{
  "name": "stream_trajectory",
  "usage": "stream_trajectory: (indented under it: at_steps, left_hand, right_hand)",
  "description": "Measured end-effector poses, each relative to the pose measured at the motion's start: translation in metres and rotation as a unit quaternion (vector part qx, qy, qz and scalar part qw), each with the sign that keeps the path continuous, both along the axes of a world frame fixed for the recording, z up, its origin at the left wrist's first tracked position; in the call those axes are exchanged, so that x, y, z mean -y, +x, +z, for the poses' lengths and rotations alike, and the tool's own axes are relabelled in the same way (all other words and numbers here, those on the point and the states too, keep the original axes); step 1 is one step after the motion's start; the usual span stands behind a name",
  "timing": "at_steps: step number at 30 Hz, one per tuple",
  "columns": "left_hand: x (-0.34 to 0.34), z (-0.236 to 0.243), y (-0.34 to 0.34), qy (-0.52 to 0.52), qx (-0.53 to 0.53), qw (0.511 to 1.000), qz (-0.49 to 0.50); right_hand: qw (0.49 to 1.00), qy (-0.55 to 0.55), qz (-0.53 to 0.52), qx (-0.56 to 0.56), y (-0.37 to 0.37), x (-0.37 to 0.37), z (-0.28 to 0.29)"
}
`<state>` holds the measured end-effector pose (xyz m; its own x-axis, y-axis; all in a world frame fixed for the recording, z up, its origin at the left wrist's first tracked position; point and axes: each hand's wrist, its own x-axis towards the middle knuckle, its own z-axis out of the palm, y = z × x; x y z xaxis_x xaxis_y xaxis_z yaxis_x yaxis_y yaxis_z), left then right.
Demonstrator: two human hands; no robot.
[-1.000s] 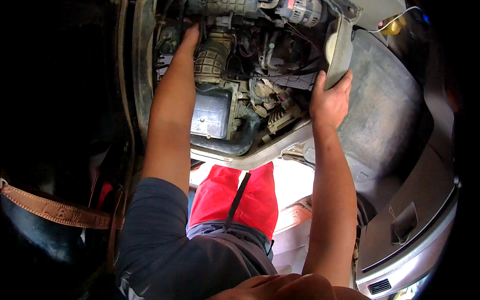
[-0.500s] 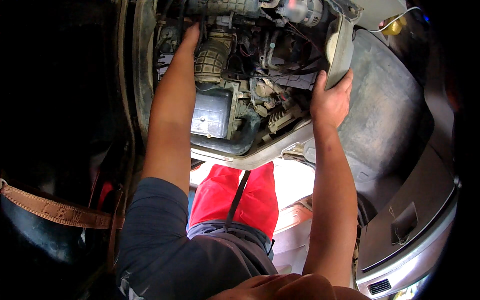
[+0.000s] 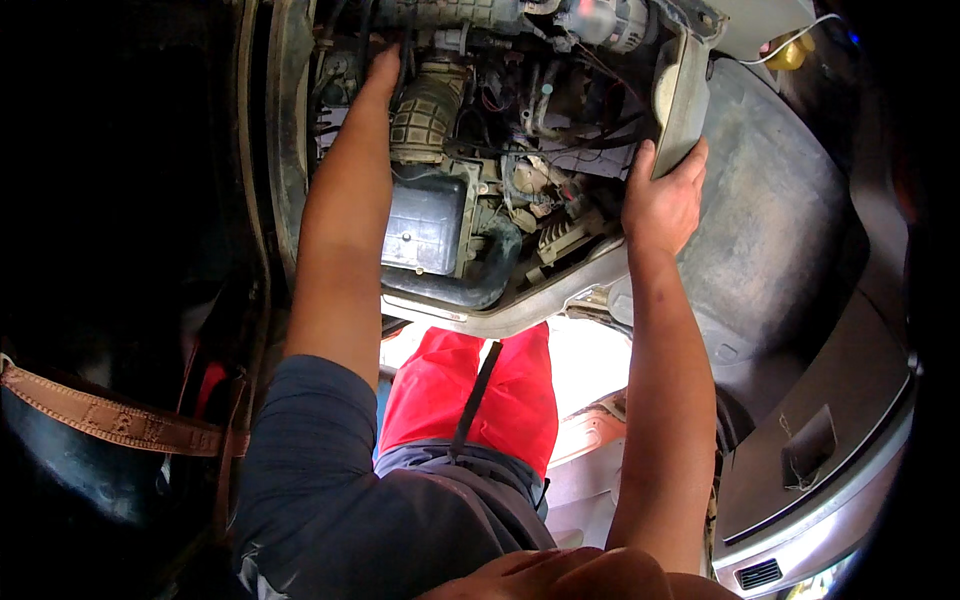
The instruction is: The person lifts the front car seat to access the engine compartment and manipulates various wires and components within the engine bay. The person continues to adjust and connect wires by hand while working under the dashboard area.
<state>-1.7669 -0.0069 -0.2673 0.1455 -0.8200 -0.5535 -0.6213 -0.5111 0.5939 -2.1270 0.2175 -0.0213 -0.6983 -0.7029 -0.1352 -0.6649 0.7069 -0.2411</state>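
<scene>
My left hand [image 3: 384,68] reaches deep into an engine bay at the upper left, among dark hoses and cables; its fingers are hidden behind them. Beside that wrist runs a ribbed, dusty air intake hose [image 3: 421,120]. It leads down to a black air filter box [image 3: 425,215] near my left forearm. On the right, my right hand [image 3: 664,200] grips the pale metal frame edge [image 3: 684,100] of the opening, thumb on one side and fingers over the other.
A rounded alternator-like part [image 3: 606,22] sits at the top. Thin wires [image 3: 590,140] cross the bay. To the right are a grey padded panel [image 3: 770,200] and a door panel [image 3: 790,470]. A brown strap [image 3: 110,412] lies at the left. A yellow object [image 3: 792,50] is at the upper right.
</scene>
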Motion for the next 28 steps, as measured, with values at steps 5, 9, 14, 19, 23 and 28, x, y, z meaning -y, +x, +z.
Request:
stream_trajectory:
  at_steps: [5,9,14,19,23,28]
  left_hand:
    - [-0.007,0.022,-0.022,0.039,-0.057,0.994,0.084]
    - [-0.011,0.043,-0.031,0.057,-0.064,0.991,0.099]
    - [-0.007,0.025,-0.017,0.047,-0.091,0.989,0.105]
    - [-0.011,0.022,-0.020,0.019,-0.134,0.987,0.087]
    - [-0.008,0.008,-0.009,0.018,-0.144,0.985,0.095]
    - [-0.006,0.007,-0.009,0.060,-0.094,0.989,0.101]
  right_hand:
    - [1.000,-0.008,-0.002,-0.007,-0.001,-0.001,-0.001]
    - [1.000,-0.018,0.002,-0.006,-0.002,-0.002,-0.002]
    - [1.000,-0.012,0.004,-0.007,0.000,-0.002,-0.002]
    - [1.000,-0.009,0.001,-0.009,-0.002,-0.002,-0.002]
    - [1.000,-0.008,0.001,-0.004,0.000,-0.001,-0.001]
    - [1.000,-0.008,-0.002,-0.007,-0.001,-0.002,-0.002]
